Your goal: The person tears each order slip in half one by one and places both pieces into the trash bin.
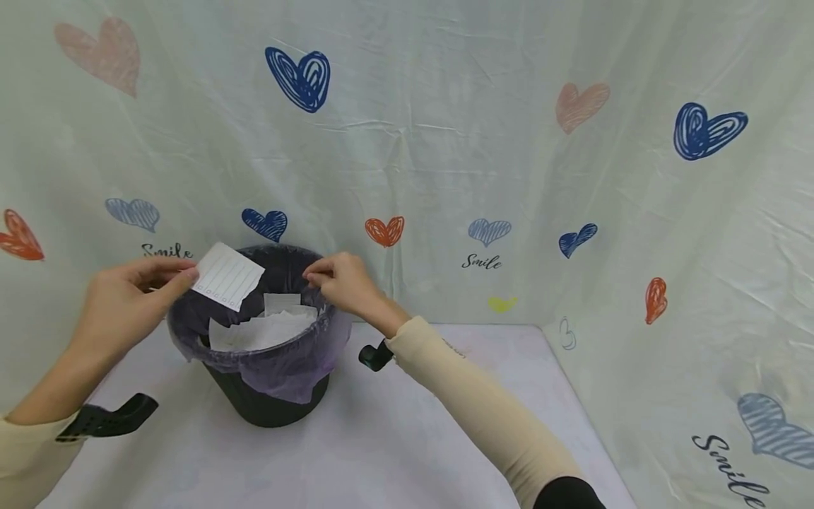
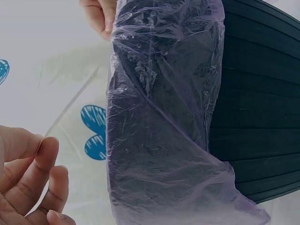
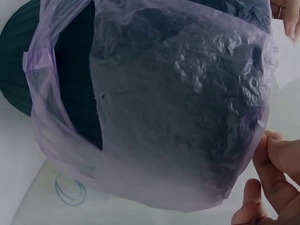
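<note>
My left hand (image 1: 136,297) pinches a torn piece of lined white paper (image 1: 227,274) between thumb and fingers, above the left part of a trash bin's opening. In the left wrist view that paper (image 2: 70,105) appears nearly edge-on. The dark ribbed trash bin (image 1: 254,399) stands upright, lined with a thin purple bag (image 1: 286,375) folded over its rim. Several white paper pieces (image 1: 263,332) lie inside. At the bin's right rim is my right hand (image 1: 346,283), thumb and forefinger together, nothing visible between them. Whether its fingertips touch the bag cannot be told.
The bin stands on a white-covered table (image 1: 407,438). Behind it hangs a pale curtain (image 1: 432,162) printed with hearts and words, close to the bin's far side. Black wrist mounts (image 1: 117,417) sit on both forearms.
</note>
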`<state>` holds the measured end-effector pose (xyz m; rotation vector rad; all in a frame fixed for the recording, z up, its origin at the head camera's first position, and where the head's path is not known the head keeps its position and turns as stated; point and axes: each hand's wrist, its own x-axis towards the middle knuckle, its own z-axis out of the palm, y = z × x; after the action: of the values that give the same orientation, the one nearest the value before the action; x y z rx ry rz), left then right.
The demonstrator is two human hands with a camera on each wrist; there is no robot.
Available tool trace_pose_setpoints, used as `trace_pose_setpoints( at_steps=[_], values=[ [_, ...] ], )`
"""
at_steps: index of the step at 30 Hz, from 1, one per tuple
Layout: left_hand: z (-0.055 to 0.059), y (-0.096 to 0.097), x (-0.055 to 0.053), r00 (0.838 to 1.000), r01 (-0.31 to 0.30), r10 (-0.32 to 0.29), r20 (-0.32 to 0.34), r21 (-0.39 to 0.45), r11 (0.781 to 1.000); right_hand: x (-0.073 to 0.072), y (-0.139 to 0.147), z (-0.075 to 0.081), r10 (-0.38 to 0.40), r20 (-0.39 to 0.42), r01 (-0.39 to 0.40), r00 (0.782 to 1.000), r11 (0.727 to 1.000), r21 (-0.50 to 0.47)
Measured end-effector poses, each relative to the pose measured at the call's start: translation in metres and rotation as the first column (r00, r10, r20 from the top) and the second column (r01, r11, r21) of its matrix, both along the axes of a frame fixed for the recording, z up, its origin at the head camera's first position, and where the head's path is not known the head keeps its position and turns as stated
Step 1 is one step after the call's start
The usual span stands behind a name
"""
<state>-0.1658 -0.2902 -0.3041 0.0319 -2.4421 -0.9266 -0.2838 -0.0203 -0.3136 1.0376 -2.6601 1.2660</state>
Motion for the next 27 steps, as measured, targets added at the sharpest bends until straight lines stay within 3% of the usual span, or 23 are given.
trace_pose_setpoints(
  at_steps=[9, 19, 27],
  values=[
    [-0.003, 0.003, -0.003, 1.0, 0.029, -0.029, 0.005, -0.022, 0.999, -0.006, 0.014, -0.005, -0.072, 0.025, 0.074, 0.997, 0.995, -0.07],
    [-0.005, 0.004, -0.006, 0.997, 0.066, -0.064, 0.047, -0.038, 0.997, -0.015, 0.032, -0.015, -0.151, -0.009, 0.15, 0.989, 0.986, -0.067],
    [0.004, 0.001, -0.004, 0.994, 0.06, -0.055, 0.098, -0.041, 0.997, -0.018, 0.046, -0.028, -0.189, 0.008, 0.189, 0.982, 0.98, -0.061]
  ],
)
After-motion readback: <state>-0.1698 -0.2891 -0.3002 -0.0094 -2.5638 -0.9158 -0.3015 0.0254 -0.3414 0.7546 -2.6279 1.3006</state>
